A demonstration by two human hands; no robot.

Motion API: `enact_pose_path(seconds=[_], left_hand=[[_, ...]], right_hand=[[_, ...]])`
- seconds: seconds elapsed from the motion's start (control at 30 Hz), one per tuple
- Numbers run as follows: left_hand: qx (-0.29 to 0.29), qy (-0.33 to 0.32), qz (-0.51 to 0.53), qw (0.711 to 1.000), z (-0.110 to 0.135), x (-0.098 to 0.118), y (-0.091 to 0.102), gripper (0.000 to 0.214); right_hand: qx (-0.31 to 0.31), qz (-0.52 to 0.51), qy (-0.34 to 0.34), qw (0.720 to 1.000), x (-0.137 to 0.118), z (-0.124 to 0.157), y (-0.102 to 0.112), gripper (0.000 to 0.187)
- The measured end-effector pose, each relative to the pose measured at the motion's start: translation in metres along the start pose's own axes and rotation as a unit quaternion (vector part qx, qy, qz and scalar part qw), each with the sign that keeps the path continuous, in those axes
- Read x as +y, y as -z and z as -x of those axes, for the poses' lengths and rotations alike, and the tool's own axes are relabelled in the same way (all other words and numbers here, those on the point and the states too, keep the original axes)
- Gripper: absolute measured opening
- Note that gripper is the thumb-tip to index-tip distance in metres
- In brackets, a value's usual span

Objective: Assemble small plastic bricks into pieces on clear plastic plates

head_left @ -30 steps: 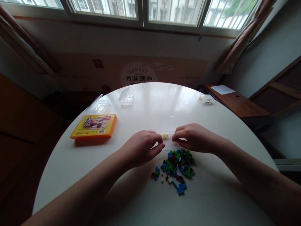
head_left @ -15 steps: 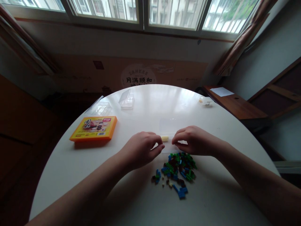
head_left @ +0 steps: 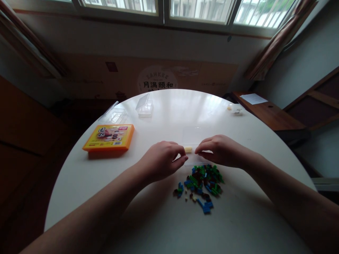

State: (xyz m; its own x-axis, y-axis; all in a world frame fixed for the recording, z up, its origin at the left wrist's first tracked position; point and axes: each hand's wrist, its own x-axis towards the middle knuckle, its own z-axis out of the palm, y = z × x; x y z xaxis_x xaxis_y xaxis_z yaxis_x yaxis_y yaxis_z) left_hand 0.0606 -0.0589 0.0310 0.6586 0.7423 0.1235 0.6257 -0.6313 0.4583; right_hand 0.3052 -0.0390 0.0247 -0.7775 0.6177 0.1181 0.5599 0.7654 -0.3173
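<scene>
Near the middle of the round white table, my left hand (head_left: 165,160) is closed in a pinch, its thumb and index finger curled together. A small pale yellow studded brick (head_left: 188,150) sits right against those fingertips. Across a narrow gap, my right hand (head_left: 222,150) is also pinched, fingertips pointing left toward the brick; anything between them is too small to make out. Beneath the hands lies a clear open plastic box (head_left: 192,161), hard to see against the white. On the near side of it spreads a pile of green, blue and dark brown building bricks (head_left: 203,180).
An orange and yellow board-game box (head_left: 109,137) lies at the left. Behind it are clear plastic cases (head_left: 115,115) and an open-lidded case (head_left: 145,107). A small clear packet (head_left: 235,109) rests at the far right. Beyond stands a brown side table (head_left: 265,114) with paper.
The whole view has shifted slightly, with things sitting a little higher and further right. Both hands and the yellow brick keep nearly the same places relative to each other.
</scene>
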Motion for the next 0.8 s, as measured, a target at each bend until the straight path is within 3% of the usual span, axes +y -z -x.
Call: enact_pose_path(seconds=[0.57, 0.8], left_hand=[[0.009, -0.004, -0.003, 1.0, 0.0, -0.002, -0.003, 0.017], [0.005, 0.015, -0.009, 1.0, 0.0, -0.001, -0.001, 0.016]], right_hand=[[0.006, 0.033, -0.033, 0.999, -0.007, 0.0, 0.002, 0.018], [0.034, 0.054, -0.055, 0.996, -0.011, 0.009, 0.008, 0.023]])
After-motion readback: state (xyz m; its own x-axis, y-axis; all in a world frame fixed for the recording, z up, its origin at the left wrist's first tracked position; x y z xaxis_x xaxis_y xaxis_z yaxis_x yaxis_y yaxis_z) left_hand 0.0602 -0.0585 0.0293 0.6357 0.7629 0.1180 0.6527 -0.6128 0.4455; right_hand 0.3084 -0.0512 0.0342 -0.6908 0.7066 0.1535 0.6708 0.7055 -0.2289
